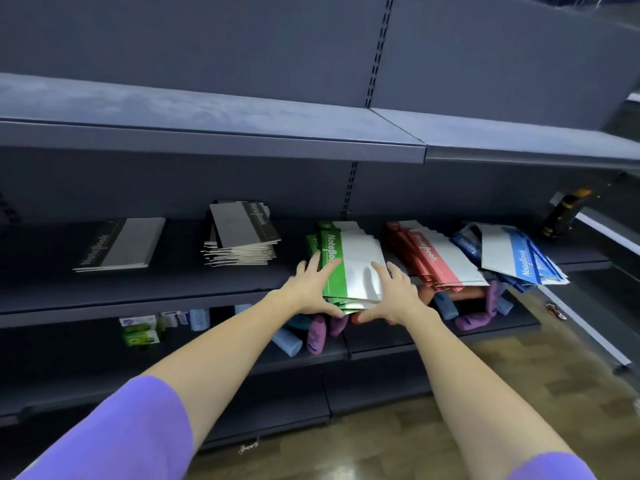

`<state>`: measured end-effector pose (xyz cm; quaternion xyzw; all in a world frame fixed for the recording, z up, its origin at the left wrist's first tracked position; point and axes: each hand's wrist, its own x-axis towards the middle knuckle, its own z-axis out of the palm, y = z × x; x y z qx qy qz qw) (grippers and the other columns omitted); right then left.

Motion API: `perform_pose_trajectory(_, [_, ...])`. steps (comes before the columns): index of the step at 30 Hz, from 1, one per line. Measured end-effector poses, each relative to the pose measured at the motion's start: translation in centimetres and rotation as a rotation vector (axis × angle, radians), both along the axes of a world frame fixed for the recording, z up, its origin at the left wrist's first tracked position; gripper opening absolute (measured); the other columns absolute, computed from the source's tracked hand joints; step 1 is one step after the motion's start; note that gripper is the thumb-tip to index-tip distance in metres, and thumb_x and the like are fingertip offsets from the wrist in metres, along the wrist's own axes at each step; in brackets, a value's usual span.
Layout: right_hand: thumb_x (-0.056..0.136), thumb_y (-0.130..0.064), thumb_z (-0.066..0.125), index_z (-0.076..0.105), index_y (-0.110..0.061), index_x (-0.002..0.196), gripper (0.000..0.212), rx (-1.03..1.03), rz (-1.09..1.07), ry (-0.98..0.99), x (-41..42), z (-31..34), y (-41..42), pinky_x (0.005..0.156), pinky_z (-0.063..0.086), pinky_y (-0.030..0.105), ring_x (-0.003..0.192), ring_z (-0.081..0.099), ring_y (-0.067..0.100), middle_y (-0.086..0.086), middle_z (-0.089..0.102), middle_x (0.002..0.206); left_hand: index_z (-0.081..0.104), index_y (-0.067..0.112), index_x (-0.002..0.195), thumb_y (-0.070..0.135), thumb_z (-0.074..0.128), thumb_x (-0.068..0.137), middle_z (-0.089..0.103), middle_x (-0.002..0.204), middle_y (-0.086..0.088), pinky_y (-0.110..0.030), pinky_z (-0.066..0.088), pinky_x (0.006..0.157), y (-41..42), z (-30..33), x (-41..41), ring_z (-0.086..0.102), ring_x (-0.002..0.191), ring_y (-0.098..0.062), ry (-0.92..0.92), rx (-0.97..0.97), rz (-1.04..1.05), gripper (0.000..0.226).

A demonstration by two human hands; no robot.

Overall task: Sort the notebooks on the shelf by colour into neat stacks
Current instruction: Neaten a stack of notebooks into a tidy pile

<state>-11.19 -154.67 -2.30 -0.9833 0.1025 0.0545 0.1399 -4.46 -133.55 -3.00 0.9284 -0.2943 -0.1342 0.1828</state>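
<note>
Between both hands, on the middle shelf point(145, 296), sits the green notebook stack point(349, 268), w/ its front edge sticking out past the shelf lip. Left hand point(313, 289) lies on the stack's left side, fingers point(313, 263) spread and flat on the green band, thumb tucked under the front corner. Right hand point(398, 292) is on the white part of the top cover, fingers point(381, 271) spread, thumb curled under the front edge; both hands flat on the stack, not pinching anything. Just right of the right-hand fingers is the red notebook stack point(440, 261), fanned and messy, overhanging the lip too. Further right, the blue notebook stack point(512, 254), splayed and tilted. Left of the left-hand fingers, well apart, the black notebook stack point(242, 233), top one skewed, and beyond it a single black notebook point(121, 245) lying flat. Below the hands, on the lower shelf point(332, 355), purple bottles point(317, 336) and blue bottles point(287, 342) lie on their sides; small green boxes point(140, 332) stand further left. Purple sleeves point(114, 434) on both arms.
</note>
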Motion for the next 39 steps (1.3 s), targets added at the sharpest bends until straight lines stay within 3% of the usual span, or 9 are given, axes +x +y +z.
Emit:
perform_pose_trajectory(4, [0.062, -0.044, 0.091, 0.003, -0.028, 0.158, 0.131, -0.107, 0.141, 0.006, 0.5, -0.8, -1.7, 0.119, 0.019, 0.050, 0.151, 0.005, 0.033, 0.008, 0.002, 0.165, -0.010, 0.038, 0.156, 0.068, 0.083, 0.058, -0.022, 0.163, -0.010, -0.060, 0.032, 0.110, -3.5, -1.1, -0.9, -0.005, 0.148, -0.048, -0.054, 0.153, 0.069, 0.138])
perform_pose_trajectory(7, [0.065, -0.039, 0.090, 0.001, -0.025, 0.157, 0.129, -0.127, 0.211, -0.046, 1.3, -1.8, -2.7, 0.116, 0.026, 0.049, 0.147, 0.015, 0.036, 0.009, 0.006, 0.163, -0.013, 0.034, 0.156, 0.063, 0.081, 0.064, -0.027, 0.161, -0.012, -0.057, 0.039, 0.107, -5.7, -2.2, -1.5, -0.006, 0.146, -0.053, -0.111, 0.207, 0.160, 0.135])
perform_pose_trajectory(11, [0.069, -0.025, 0.084, -0.008, -0.029, 0.155, 0.126, -0.073, 0.264, -0.093, 3.1, -3.3, -4.1, 0.101, 0.047, 0.046, 0.141, 0.031, 0.039, 0.013, 0.005, 0.161, -0.012, 0.037, 0.156, 0.043, 0.082, 0.073, -0.030, 0.161, -0.008, -0.050, 0.049, 0.101, -7.5, -2.6, -0.7, -0.009, 0.146, -0.053, -0.114, 0.165, 0.242, 0.126])
perform_pose_trajectory(15, [0.062, -0.032, 0.089, -0.003, -0.034, 0.154, 0.130, 0.033, 0.295, -0.098, 5.2, -3.3, -6.0, 0.088, 0.055, 0.044, 0.126, 0.049, 0.034, 0.007, 0.009, 0.160, -0.006, 0.043, 0.156, 0.034, 0.089, 0.069, -0.024, 0.163, 0.000, -0.053, 0.044, 0.106, -8.4, -1.7, 0.9, -0.009, 0.147, -0.050, -0.032, 0.099, 0.279, 0.129])
perform_pose_trajectory(18, [0.062, -0.035, 0.088, -0.003, -0.035, 0.155, 0.130, 0.070, 0.319, -0.081, 6.6, -2.9, -7.2, 0.088, 0.056, 0.043, 0.123, 0.054, 0.033, 0.005, 0.007, 0.162, -0.005, 0.043, 0.156, 0.031, 0.089, 0.068, -0.023, 0.163, 0.000, -0.053, 0.043, 0.107, -9.4, -1.2, 1.6, -0.006, 0.147, -0.051, -0.020, 0.098, 0.303, 0.129])
perform_pose_trajectory(25, [0.063, -0.029, 0.084, -0.010, -0.034, 0.157, 0.133, 0.083, 0.392, -0.080, 9.7, -3.2, -9.0, 0.096, 0.053, 0.042, 0.137, 0.043, 0.035, 0.011, 0.001, 0.167, -0.011, 0.039, 0.156, 0.060, 0.084, 0.063, -0.021, 0.163, -0.007, -0.054, 0.047, 0.100, -11.9, -2.4, 2.9, 0.000, 0.146, -0.053, -0.157, 0.226, 0.404, 0.134])
perform_pose_trajectory(30, [0.060, -0.030, 0.081, -0.011, -0.035, 0.157, 0.134, 0.097, 0.403, -0.092, 12.7, -3.2, -9.4, 0.099, 0.051, 0.041, 0.137, 0.042, 0.037, 0.013, 0.005, 0.166, -0.004, 0.043, 0.156, 0.046, 0.083, 0.071, -0.016, 0.165, -0.005, -0.054, 0.049, 0.099, -12.4, -2.4, 5.3, 0.002, 0.147, -0.052, -0.159, 0.192, 0.453, 0.121])
perform_pose_trajectory(39, [0.074, -0.016, 0.083, -0.008, -0.033, 0.158, 0.125, 0.095, 0.321, -0.084, 17.1, -3.4, -8.9, 0.108, 0.044, 0.048, 0.147, 0.028, 0.037, 0.013, 0.008, 0.166, 0.013, 0.045, 0.155, 0.051, 0.089, 0.063, -0.010, 0.166, 0.000, -0.058, 0.034, 0.114, -12.0, -2.4, 10.7, -0.003, 0.149, -0.047, -0.095, 0.058, 0.465, 0.120])
